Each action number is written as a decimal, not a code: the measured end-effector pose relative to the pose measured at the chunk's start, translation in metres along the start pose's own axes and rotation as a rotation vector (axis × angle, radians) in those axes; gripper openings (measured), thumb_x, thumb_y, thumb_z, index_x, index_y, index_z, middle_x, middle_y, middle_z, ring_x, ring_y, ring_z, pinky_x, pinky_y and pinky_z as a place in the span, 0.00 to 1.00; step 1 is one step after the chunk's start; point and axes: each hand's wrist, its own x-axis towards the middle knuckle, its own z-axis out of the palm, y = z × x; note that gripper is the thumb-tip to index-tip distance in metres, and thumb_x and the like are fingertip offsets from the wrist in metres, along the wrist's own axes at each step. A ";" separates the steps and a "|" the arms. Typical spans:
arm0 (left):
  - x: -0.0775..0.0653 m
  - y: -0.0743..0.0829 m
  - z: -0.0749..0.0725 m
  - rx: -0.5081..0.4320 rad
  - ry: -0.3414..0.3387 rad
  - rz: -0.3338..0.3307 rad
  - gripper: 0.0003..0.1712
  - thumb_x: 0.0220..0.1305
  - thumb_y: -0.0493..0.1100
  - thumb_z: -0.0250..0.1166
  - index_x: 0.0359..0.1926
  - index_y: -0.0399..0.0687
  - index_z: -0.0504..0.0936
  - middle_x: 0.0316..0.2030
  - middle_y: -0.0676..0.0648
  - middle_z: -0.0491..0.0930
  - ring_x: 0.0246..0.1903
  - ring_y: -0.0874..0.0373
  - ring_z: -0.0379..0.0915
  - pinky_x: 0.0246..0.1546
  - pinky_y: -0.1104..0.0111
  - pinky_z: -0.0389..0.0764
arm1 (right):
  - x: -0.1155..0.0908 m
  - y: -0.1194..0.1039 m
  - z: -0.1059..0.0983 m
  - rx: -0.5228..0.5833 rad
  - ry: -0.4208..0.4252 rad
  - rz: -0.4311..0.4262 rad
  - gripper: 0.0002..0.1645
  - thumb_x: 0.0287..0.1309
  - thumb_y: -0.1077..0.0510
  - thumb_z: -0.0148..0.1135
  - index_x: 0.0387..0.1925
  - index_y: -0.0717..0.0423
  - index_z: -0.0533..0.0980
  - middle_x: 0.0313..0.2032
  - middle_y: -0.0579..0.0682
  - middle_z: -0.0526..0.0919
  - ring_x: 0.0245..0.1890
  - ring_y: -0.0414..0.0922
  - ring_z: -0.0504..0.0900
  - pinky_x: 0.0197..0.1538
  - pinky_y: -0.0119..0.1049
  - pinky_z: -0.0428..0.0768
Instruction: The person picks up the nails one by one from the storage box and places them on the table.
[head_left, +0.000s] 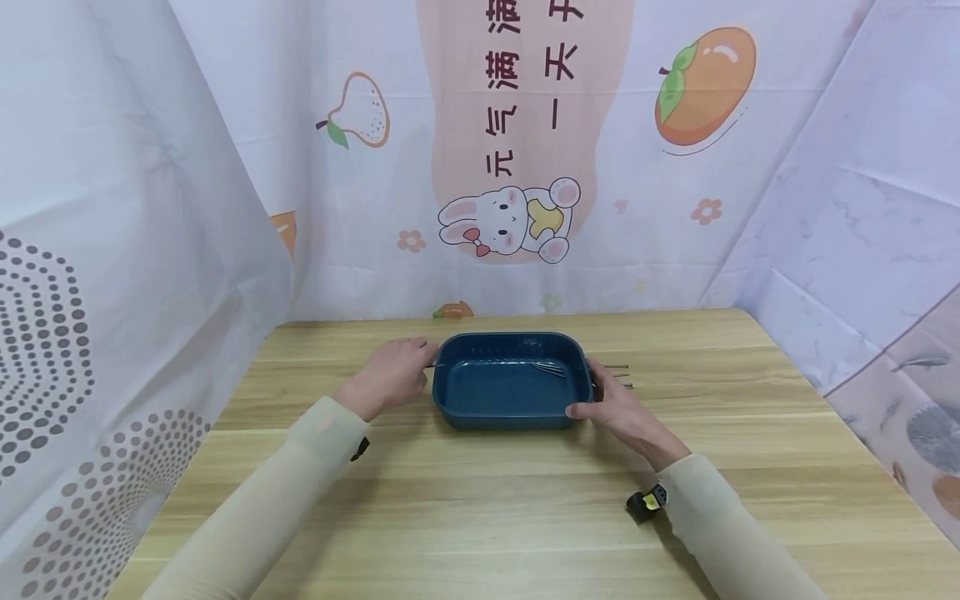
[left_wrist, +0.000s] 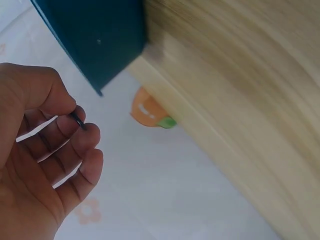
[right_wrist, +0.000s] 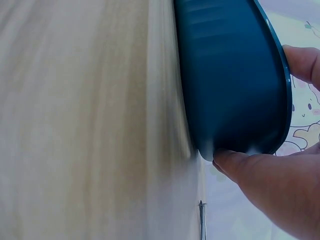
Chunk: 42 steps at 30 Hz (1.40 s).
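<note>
A dark blue rectangular tray [head_left: 502,400] sits on the wooden table, several thin metal nails [head_left: 550,369] lying inside toward its right end. My right hand [head_left: 622,415] grips the tray's right end; in the right wrist view its thumb [right_wrist: 240,165] presses the outer wall while a finger reaches the rim. At the opposite end, my left hand [head_left: 392,375] pinches a thin dark nail [left_wrist: 78,120] between thumb and fingertips, close beside the tray's left rim. Most of that nail is hidden by the fingers in the left wrist view.
More nails [head_left: 628,386] lie on the table just right of the tray, partly behind the right hand. The wooden table [head_left: 510,517] meets a printed cloth curtain [head_left: 360,217] at its back edge. Cloth also hangs along both sides.
</note>
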 end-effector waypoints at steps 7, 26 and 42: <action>-0.004 -0.015 0.010 -0.033 -0.017 -0.048 0.08 0.55 0.31 0.59 0.37 0.44 0.77 0.30 0.50 0.74 0.30 0.56 0.71 0.31 0.62 0.76 | 0.001 0.002 -0.001 0.012 -0.009 -0.004 0.62 0.49 0.61 0.70 0.74 0.58 0.39 0.72 0.63 0.47 0.69 0.60 0.53 0.67 0.56 0.56; 0.000 -0.032 0.053 -0.053 -0.162 -0.130 0.04 0.67 0.38 0.58 0.38 0.44 0.79 0.29 0.50 0.76 0.29 0.58 0.72 0.35 0.61 0.78 | 0.001 0.003 -0.001 0.017 -0.005 -0.009 0.60 0.49 0.61 0.70 0.74 0.57 0.40 0.72 0.62 0.48 0.69 0.60 0.53 0.68 0.56 0.55; -0.001 -0.033 0.054 -0.084 -0.167 -0.141 0.03 0.66 0.38 0.60 0.35 0.45 0.80 0.29 0.50 0.78 0.29 0.58 0.73 0.37 0.60 0.79 | 0.001 0.001 0.001 0.008 -0.003 -0.011 0.60 0.49 0.62 0.69 0.74 0.58 0.40 0.71 0.63 0.48 0.70 0.61 0.52 0.68 0.56 0.55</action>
